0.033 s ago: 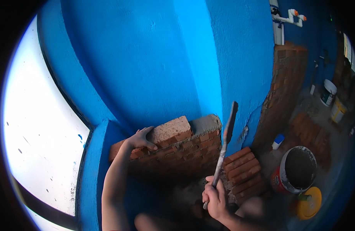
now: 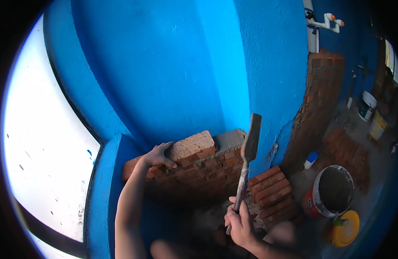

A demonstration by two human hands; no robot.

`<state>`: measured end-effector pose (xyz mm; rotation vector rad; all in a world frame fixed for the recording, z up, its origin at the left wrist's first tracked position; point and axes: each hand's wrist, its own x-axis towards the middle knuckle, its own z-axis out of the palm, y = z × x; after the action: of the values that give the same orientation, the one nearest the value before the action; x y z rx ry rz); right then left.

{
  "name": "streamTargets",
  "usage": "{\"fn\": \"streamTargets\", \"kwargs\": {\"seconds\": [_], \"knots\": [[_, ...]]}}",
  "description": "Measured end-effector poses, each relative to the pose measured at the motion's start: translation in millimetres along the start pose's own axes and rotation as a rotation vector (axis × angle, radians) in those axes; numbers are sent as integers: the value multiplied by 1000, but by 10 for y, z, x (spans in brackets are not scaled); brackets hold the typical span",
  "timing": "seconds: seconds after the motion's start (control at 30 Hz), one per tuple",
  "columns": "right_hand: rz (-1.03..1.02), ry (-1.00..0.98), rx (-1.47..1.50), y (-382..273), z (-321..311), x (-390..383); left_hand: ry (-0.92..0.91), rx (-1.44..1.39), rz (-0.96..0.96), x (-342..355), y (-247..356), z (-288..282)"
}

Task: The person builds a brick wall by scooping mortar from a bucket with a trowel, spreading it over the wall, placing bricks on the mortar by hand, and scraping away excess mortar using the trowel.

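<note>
A low brick wall (image 2: 199,175) runs in front of the blue wall. On its top course lies a pale-topped brick (image 2: 192,146). My left hand (image 2: 158,155) grips that brick's left end, thumb down on the front face and fingers over the top. To the right of the brick, grey mortar (image 2: 230,141) covers the wall top. My right hand (image 2: 238,222) is closed round the handle of a bricklaying trowel (image 2: 251,138) with a narrow flat blade. The trowel points upward, its blade in front of the wall's right end in the picture.
Stacked red bricks (image 2: 271,187) stand on the floor right of the wall. Beyond them are a bucket of mortar (image 2: 335,190), a yellow lid (image 2: 346,228) and a blue-and-white container (image 2: 311,159). Farther off are more bricks (image 2: 348,149) and buckets (image 2: 367,105). A bright window (image 2: 47,138) is at left.
The trowel has turned in my right hand, so its blade shows broader, and its tip has shifted slightly left. My left hand stays on the brick.
</note>
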<state>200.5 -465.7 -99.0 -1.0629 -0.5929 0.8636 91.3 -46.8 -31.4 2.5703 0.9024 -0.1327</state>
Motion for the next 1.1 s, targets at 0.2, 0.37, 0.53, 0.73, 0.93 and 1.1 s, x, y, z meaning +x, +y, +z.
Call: {"fn": "streamTargets", "kwargs": {"seconds": [0.2,0.37,0.53,0.73,0.93,1.1], "knots": [[-70,-100,-486,-129,-50,517,34,9,31,11,-98,56],[-522,54,-1112,-247,140,1273,31,29,21,-40,-47,33],[-339,-53,-1274,-270,183,1552,26,32,9,-63,-21,18],[-305,-82,-1236,-174,149,1519,20,56,20,-22,-73,21],[-278,-82,-1202,-220,71,1469,-13,38,-13,-29,-5,16],[-298,-90,-966,-390,-265,1210,176,169,1,-211,200,20]]}}
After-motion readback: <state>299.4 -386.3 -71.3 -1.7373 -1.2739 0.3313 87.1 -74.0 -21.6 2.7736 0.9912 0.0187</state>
